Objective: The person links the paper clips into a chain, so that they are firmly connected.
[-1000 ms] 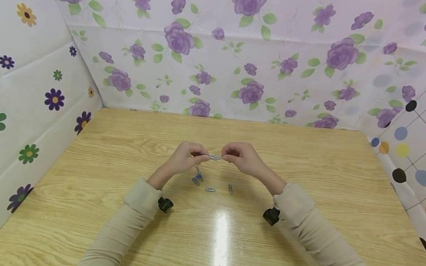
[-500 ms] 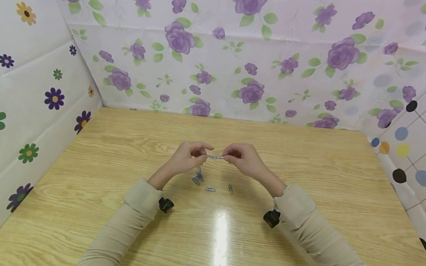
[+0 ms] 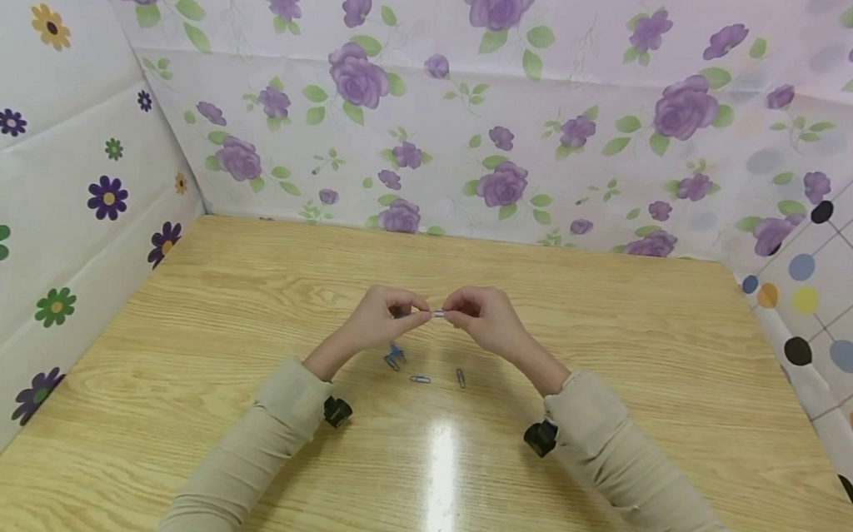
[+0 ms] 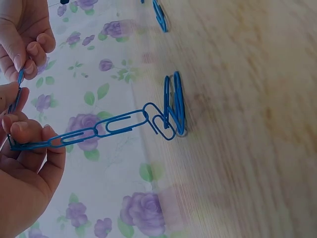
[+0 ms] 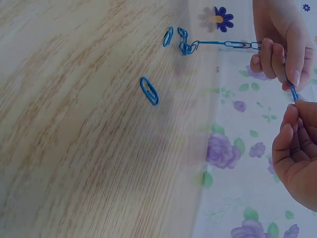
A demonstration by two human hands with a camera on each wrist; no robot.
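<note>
My left hand point(image 3: 380, 319) pinches a chain of linked blue paper clips point(image 4: 120, 124) between thumb and fingers. From under that hand the chain hangs down to the table, where its lower clips point(image 3: 393, 358) lie bunched. My right hand point(image 3: 493, 320) pinches a blue paper clip point(image 5: 294, 93) at the upper end, and the left fingertips hold its other side. Both hands are raised above the table, their fingertips nearly meeting. Fingers hide part of the clips, so I cannot tell how the topmost ones are linked.
Two loose blue paper clips lie on the wooden table point(image 3: 582, 295) below the hands: one sideways paper clip point(image 3: 421, 379) and one nearly lengthwise paper clip point(image 3: 460, 378). A flowered cloth point(image 3: 436, 150) stands behind the table, with patterned cloths at both sides.
My left hand has shifted right, closer to the right hand, and its lifted index finger has come back down onto the clips. Less of the chain shows between the hands. The loose clips stay put.
</note>
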